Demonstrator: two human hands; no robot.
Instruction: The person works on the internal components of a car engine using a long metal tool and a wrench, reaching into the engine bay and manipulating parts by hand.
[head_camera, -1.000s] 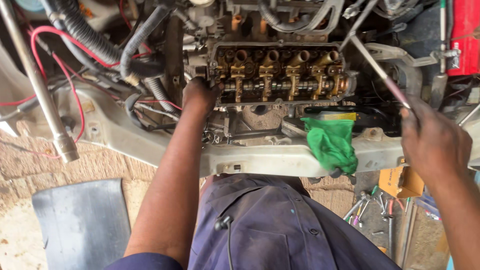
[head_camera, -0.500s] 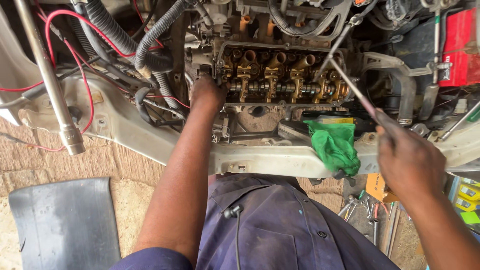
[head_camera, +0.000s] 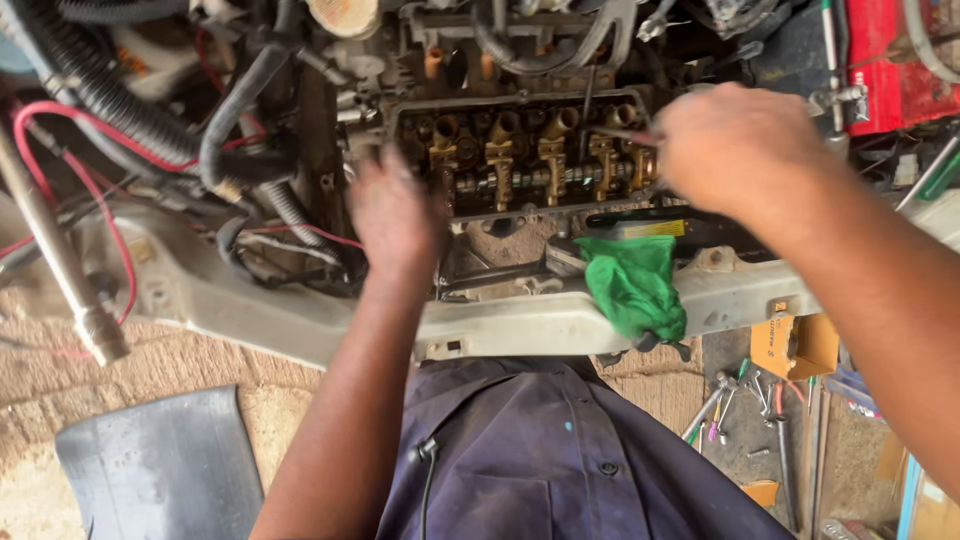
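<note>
- Open-air garage by the look of it: brick paving underfoot, a dark mat (head_camera: 160, 465) on the ground left of the person's knees, and a scatter of spanners (head_camera: 745, 405) lying below the right arm.
- Work surface is an engine bay with the cover off, so the camshaft and rockers (head_camera: 530, 165) sit bare, with hoses and a red cable (head_camera: 70, 130) off to the left of the left hand.
- Big change: a second ago the right hand (head_camera: 740, 150) was out at the edge holding a long thin rod up at an angle. Now it has swung in and sits closed around the rod (head_camera: 615, 132), its tip just left of the knuckles, right over the rockers.
- Left hand (head_camera: 395, 215) has hardly shifted, still planted at the near left end of the head. It's blurred, so I can't tell if it grips anything or just braces.
- My read is the rod has gone from carried to actually at the valve gear.
- Green rag (head_camera: 635, 285) hangs over the front rail (head_camera: 520, 325), below the right hand, touching neither hand.
- Red battery (head_camera: 890, 60) sits just beyond the right wrist.
</note>
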